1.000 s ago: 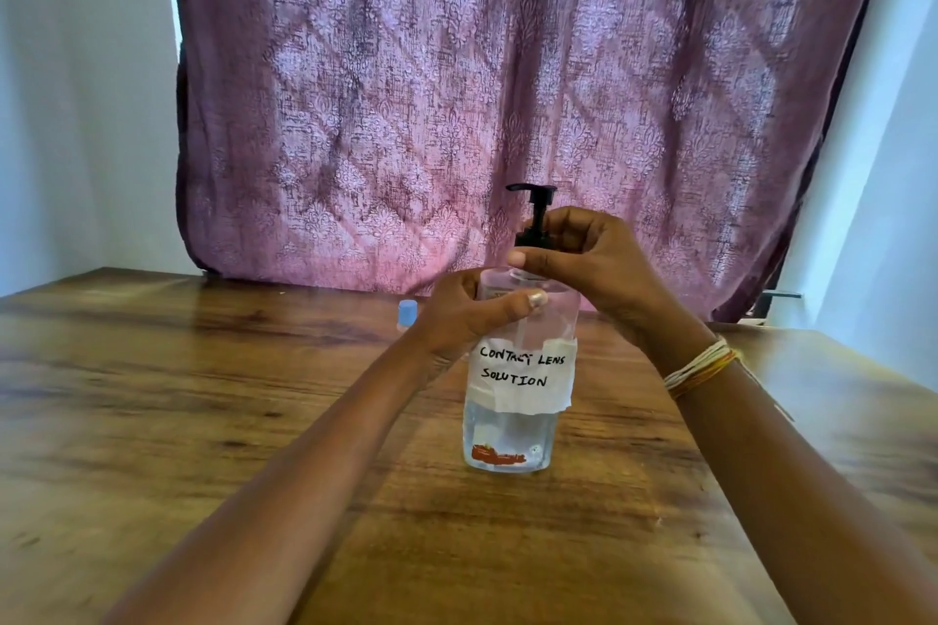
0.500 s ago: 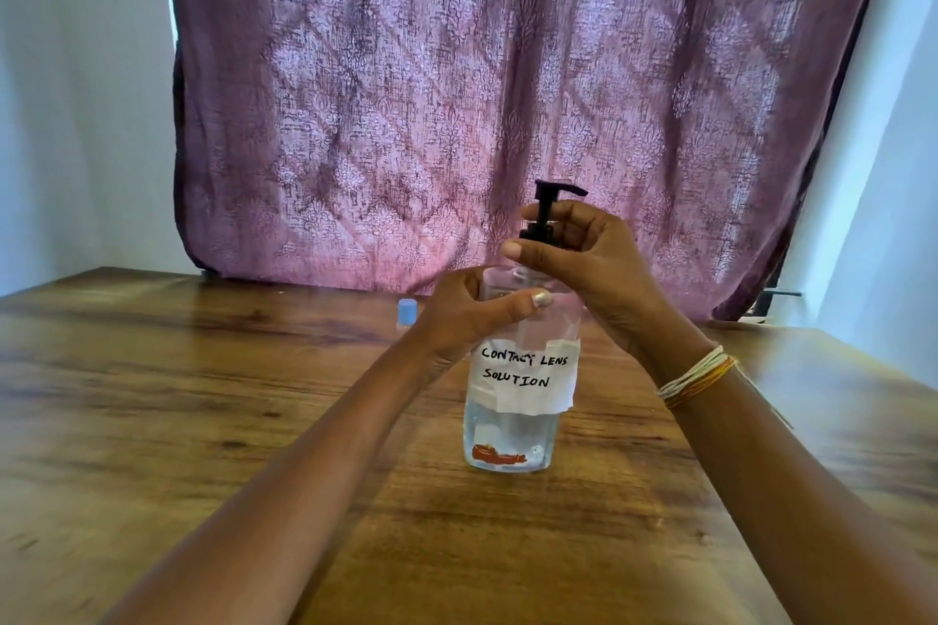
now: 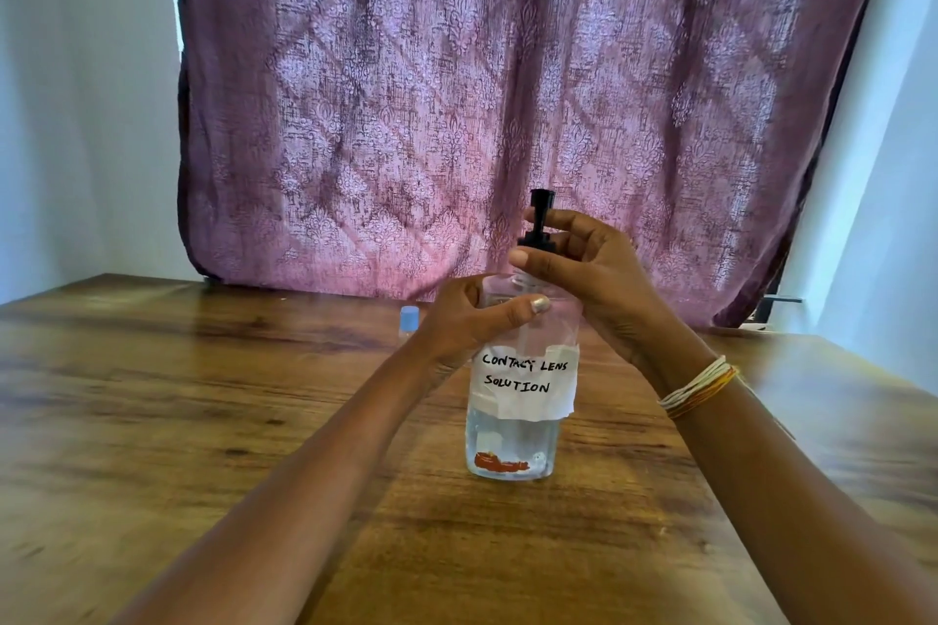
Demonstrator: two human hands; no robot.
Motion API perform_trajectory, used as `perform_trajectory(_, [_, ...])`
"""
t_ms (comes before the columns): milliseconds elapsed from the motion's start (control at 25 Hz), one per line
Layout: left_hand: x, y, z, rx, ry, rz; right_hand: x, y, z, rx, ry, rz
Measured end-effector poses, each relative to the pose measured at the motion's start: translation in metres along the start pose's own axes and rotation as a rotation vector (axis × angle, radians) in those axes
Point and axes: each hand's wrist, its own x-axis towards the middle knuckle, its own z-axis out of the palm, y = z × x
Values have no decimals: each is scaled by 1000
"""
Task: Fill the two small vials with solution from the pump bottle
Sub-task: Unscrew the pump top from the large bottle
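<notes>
A clear pump bottle (image 3: pixel 512 442) labelled "contact lens solution" stands upright on the wooden table (image 3: pixel 203 421), with a little liquid at its bottom. My left hand (image 3: pixel 467 320) grips the bottle's shoulder from the left. My right hand (image 3: pixel 578 269) curls its thumb and fingers round the black pump head (image 3: pixel 540 208) at the neck. One small vial with a blue cap (image 3: pixel 408 320) stands on the table just behind my left hand, partly hidden. A second vial is not visible.
A purple patterned curtain (image 3: pixel 457 91) hangs behind the table's far edge. White walls stand on both sides. A dark metal bar (image 3: pixel 779 300) shows at the right, by the curtain's lower corner.
The pump head has turned under my right hand: its spout pointed left, then right, and now shows end-on. My left hand has kept its hold on the bottle.
</notes>
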Motion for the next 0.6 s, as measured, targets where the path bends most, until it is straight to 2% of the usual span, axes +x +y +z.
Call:
perform_trajectory(160, [-1,3,0,11,-2,3,0,5,-1,37,78,-20])
perform_trajectory(440, [-1,3,1,-39,-9,-20,-2,2,-1,49,4,-71])
perform_trajectory(600, [1,0,0,14,16,-29,-2,5,6,-79,153,-95])
